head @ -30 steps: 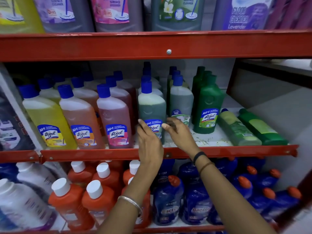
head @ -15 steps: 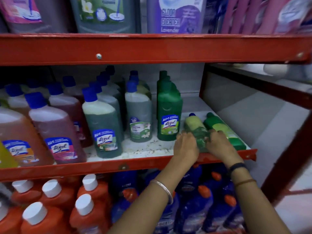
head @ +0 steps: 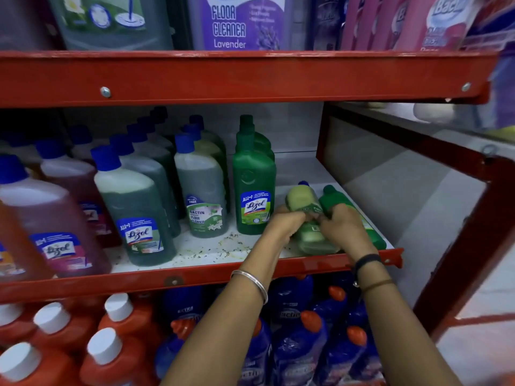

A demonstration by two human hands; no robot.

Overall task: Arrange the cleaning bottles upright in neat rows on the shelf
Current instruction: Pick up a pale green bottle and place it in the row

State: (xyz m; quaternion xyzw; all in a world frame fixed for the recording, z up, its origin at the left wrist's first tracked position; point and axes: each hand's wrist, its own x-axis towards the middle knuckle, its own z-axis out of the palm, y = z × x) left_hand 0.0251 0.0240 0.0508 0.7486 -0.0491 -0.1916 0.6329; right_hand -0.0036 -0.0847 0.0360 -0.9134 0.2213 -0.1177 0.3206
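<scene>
Two bottles lie on their sides at the right end of the middle shelf [head: 303,168]: a pale green bottle with a blue cap [head: 302,203] and a dark green bottle [head: 333,199] beside it on the right. My left hand [head: 284,224] grips the pale green bottle from its left side. From the right, my right hand [head: 344,225] closes on the same bottle and rests over the dark green one. Upright bottles stand in rows to the left, among them a dark green Lizol bottle [head: 253,190] and a Bactin bottle [head: 202,190].
Red metal rails [head: 195,79] frame the shelves. Large floor cleaner cans [head: 237,23] stand on the top shelf. Orange bottles with white caps [head: 111,344] and blue bottles with orange caps [head: 306,344] fill the shelf below. A red upright post [head: 323,135] bounds the right end.
Both hands left the upright bottles in the middle of the shelf and moved right onto the lying bottles. The view swung right and came closer. The pale green bottle's cap end looks slightly raised.
</scene>
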